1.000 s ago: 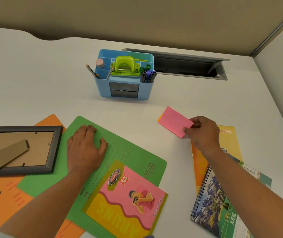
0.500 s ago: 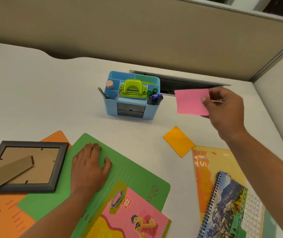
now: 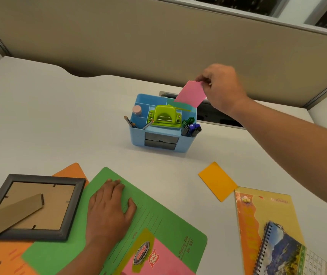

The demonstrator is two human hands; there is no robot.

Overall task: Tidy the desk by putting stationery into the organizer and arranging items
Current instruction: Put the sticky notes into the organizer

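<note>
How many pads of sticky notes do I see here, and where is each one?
2. The pink sticky pad is held by the right hand above the back of the blue organizer. The orange sticky pad lies on the desk. Others may be hidden inside the organizer.

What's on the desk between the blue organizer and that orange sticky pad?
Nothing: the head view shows bare white desk between the blue organizer and the orange sticky pad.

Office cubicle: partition panel [image 3: 158, 36], desk [image 3: 49, 120].

Two bare forearms, no sleeves; left hand [image 3: 109, 207], right hand [image 3: 221, 90] ungloved.
</note>
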